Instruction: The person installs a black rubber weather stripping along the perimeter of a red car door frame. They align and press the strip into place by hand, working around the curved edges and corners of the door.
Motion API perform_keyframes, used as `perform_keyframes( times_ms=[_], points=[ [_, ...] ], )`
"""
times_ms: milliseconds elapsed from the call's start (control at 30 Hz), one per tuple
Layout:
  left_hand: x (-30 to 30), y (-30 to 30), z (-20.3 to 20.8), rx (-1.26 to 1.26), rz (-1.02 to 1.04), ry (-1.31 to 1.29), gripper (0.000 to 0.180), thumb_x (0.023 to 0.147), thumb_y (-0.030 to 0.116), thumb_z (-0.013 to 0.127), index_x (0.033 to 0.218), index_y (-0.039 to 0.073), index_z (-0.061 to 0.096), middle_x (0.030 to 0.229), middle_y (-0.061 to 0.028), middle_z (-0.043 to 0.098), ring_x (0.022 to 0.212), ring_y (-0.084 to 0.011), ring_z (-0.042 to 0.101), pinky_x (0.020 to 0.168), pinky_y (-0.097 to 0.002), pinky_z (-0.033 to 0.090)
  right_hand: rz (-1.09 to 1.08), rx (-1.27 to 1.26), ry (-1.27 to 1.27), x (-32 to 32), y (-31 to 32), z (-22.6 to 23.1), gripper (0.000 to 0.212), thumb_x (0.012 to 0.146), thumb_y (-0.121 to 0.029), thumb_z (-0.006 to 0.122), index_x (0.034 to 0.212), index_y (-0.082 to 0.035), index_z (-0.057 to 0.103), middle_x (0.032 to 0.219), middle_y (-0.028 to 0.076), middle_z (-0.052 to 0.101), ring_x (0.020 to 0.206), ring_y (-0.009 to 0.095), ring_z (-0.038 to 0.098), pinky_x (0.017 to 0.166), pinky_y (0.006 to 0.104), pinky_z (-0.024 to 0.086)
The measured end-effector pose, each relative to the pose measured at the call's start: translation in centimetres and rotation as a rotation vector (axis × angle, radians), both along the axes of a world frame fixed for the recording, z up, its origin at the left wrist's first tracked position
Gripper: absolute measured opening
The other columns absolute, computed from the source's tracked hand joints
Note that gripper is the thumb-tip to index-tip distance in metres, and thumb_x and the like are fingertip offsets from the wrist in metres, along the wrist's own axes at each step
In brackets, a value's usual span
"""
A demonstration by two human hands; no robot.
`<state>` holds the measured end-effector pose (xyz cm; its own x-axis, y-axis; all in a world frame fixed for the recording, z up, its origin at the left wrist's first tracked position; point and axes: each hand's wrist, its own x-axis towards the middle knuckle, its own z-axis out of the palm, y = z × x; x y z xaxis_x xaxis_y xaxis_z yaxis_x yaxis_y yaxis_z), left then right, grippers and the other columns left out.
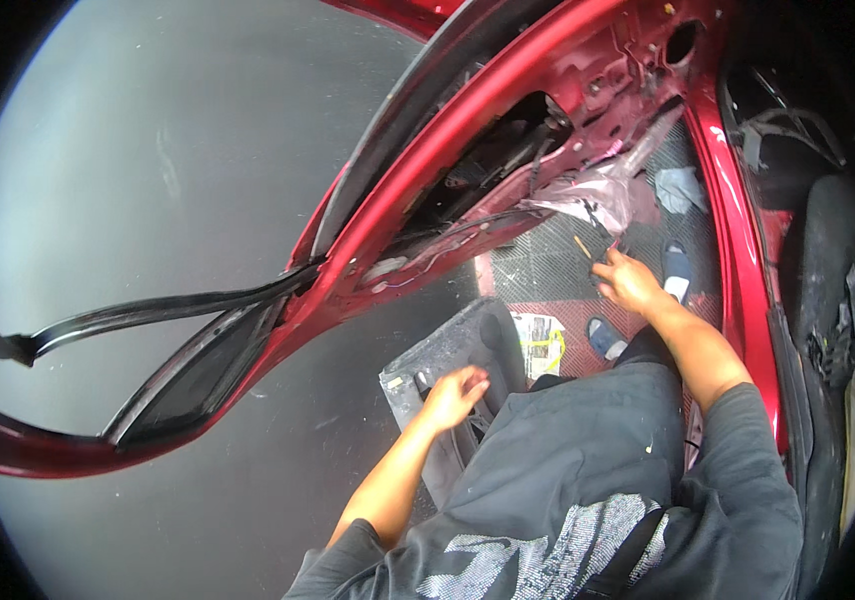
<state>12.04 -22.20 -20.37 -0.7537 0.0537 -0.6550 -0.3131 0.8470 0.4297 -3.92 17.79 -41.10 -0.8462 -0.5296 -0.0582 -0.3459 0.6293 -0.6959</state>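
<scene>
A red car door (388,190) stands open with its inner metal bare. Pinkish plastic sheeting (598,197) hangs loose from its lower part, with thin dark cables (596,222) beside it. Just below these, my right hand (632,282) has its fingers closed in a pinch; a small dark and reddish piece shows at the fingertips, too small to name. My left hand (454,398) is loosely curled, nothing visible in it. Beneath it a dark grey door trim panel (498,335) leans by my legs; whether the hand touches it I cannot tell.
At the right are the red door sill (731,230) and the dark car interior (828,260). A black rubber seal strip (163,308) sticks out from the door frame at left. A pale cloth (681,190) and a printed bag (540,345) lie on the grid floor (548,262) near my sandalled feet.
</scene>
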Motion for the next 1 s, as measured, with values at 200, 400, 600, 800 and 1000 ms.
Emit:
perform_keyframes(
  times_ms=[200, 400, 600, 800, 1000],
  points=[
    [-8.4, 8.9, -7.0, 0.013, -0.068, -0.026, 0.098, 0.087, 0.043, 0.093, 0.165, 0.006, 0.045, 0.163, -0.0258, 0.051, 0.152, -0.035, 0.052, 0.124, -0.0466, 0.044, -0.211, -0.583, -0.244, -0.5, 0.0, 9.2, 0.033, 0.095, -0.03, 0.085, 0.117, -0.008, 0.074, 0.095, 0.006, 0.071, 0.081, 0.018, 0.071, 0.069, 0.0382, 0.056],
    [-13.6, 12.0, -5.8, 0.357, 0.209, -0.309, 0.09, 0.089, 0.03, 0.093, 0.162, 0.005, 0.048, 0.152, -0.0185, 0.062, 0.138, -0.0278, 0.06, 0.12, -0.0417, 0.046, -0.59, -1.151, -0.738, -3.6, 3.2, 8.8, 0.032, 0.106, -0.028, 0.076, 0.127, -0.006, 0.065, 0.093, -0.002, 0.068, 0.07, 0.008, 0.062, 0.063, 0.0303, 0.06],
    [-12.5, 11.8, -6.6, 0.382, 0.125, -0.249, 0.065, 0.096, 0.024, 0.085, 0.153, 0.013, 0.055, 0.138, -0.012, 0.065, 0.127, -0.023, 0.062, 0.111, -0.0415, 0.049, -0.593, -1.369, -0.871, -5.1, 3.7, 9.2, 0.022, 0.109, -0.03, 0.07, 0.118, -0.011, 0.065, 0.092, -0.004, 0.063, 0.068, 0.005, 0.054, 0.06, 0.0267, 0.059],
    [-11.5, 12.7, -8.5, 0.565, 0.363, -0.382, 0.069, 0.102, 0.024, 0.078, 0.162, 0.015, 0.045, 0.142, -0.0149, 0.061, 0.135, -0.0242, 0.056, 0.111, -0.0433, 0.048, -0.908, -1.064, -0.637, -4.4, 2.3, 7.7, 0.051, 0.104, -0.035, 0.077, 0.139, -0.007, 0.055, 0.091, 0.002, 0.064, 0.067, 0.01, 0.06, 0.057, 0.0292, 0.059],
    [-10.9, 12.4, -9.8, 0.449, 0.093, -0.424, 0.087, 0.107, 0.036, 0.072, 0.172, -0.001, 0.028, 0.179, -0.0208, 0.03, 0.166, -0.0316, 0.029, 0.135, -0.0428, 0.025, -1.133, -0.595, -0.044, 2.2, -1.6, 8.3, 0.065, 0.1, -0.025, 0.081, 0.152, -0.007, 0.045, 0.126, 0.017, 0.071, 0.09, 0.022, 0.072, 0.078, 0.0348, 0.06]
  ],
)
